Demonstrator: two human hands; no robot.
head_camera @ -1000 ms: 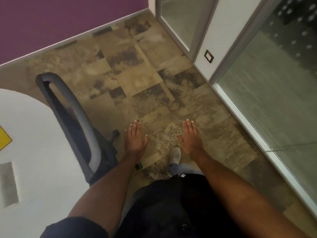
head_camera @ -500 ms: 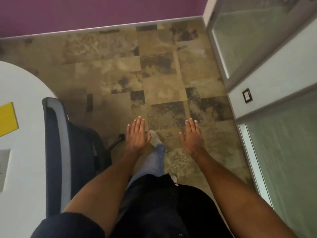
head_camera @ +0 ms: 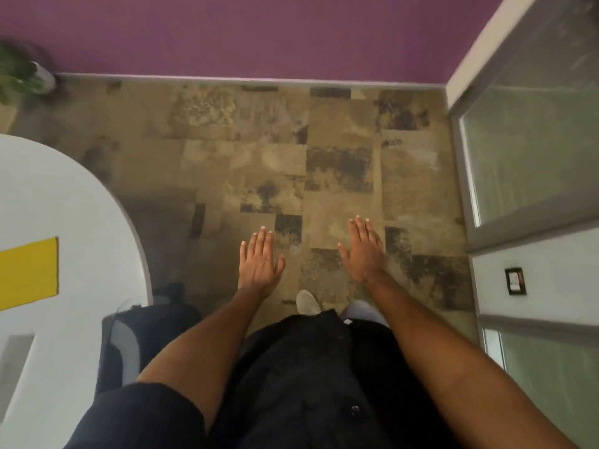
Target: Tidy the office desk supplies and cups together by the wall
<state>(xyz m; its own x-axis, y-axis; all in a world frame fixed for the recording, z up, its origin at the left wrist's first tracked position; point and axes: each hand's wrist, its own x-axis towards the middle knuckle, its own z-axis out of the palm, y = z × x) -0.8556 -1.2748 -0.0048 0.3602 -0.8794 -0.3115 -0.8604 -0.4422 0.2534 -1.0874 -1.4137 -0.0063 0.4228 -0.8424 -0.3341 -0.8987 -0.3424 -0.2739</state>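
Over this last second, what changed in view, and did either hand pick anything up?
The view swung left: the chair slid toward the bottom edge, the purple wall now spans the top, and a plant appeared. Nothing was picked up. Left hand and right hand stay flat, empty, over the floor.

Desk at left w/ chair beside it, wall ahead

Office: white desk, swivel chair, carpet tiles, glass partition.
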